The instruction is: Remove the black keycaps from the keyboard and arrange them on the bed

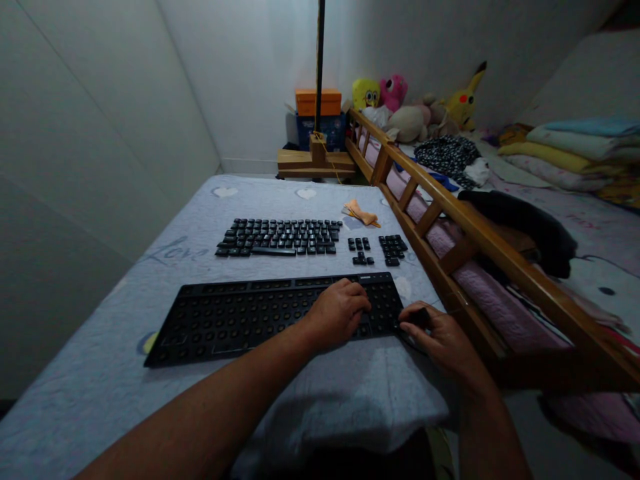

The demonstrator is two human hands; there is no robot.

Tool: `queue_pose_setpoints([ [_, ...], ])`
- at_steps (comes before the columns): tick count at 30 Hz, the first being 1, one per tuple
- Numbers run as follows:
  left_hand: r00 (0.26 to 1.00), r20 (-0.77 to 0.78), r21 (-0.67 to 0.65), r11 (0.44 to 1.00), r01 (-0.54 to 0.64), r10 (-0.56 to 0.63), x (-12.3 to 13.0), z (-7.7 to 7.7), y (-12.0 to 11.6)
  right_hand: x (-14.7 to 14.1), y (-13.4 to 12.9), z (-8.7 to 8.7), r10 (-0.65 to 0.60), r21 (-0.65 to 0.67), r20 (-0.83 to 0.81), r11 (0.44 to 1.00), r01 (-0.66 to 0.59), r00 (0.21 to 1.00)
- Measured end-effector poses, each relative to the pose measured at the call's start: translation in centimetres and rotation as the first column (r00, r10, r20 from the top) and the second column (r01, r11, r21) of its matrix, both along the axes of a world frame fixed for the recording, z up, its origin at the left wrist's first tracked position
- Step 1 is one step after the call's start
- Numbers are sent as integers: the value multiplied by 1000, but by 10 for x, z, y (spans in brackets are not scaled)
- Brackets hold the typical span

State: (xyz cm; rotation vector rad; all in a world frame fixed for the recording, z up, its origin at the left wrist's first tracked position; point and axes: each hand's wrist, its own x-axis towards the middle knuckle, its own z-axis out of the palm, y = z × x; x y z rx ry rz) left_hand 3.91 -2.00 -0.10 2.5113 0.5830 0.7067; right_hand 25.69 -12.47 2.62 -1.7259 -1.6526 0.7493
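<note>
A black keyboard (pixel 240 313) with its keycaps off lies on the cloth-covered surface, its rows of bare key sockets showing. My left hand (pixel 340 312) rests on its right part, fingers curled together; anything under the fingertips is hidden. At the keyboard's right end my right hand (pixel 440 337) is closed around a small black object (pixel 420 319) whose kind I cannot make out. A thin dark cord-like strip curves below that hand. Beyond the keyboard, removed keycaps (pixel 283 237) lie in keyboard order, with smaller groups of keycaps (pixel 393 248) at right.
An orange cloth (pixel 361 213) lies behind the keycaps. A wooden bed rail (pixel 425 200) runs along the right side, with plush toys (pixel 367 93) and folded bedding beyond. A wooden stand (pixel 316 163) with a dark pole and an orange box (pixel 318 102) are at the back.
</note>
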Motion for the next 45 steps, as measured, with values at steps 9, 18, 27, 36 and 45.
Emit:
queue_pose_setpoints([
  [9,1000,-3,6,1000,-1,1,0,0,0,0,0,2,41,56,2,998,-41,999],
  [18,1000,-6,11,1000,-4,4,0,-1,0,-4,0,1,22,39,8,999,-22,1000],
  [27,1000,-1,7,1000,-6,6,0,-1,0,-4,1,2,22,24,34,999,-23,999],
  [36,1000,-16,-8,1000,-8,8,0,2,-1,-2,5,2,-11,19,-10,1000,11,1000],
  [45,1000,-27,-3,1000,-2,2,0,1,0,6,5,-11,-94,-25,-217,996,90,972],
])
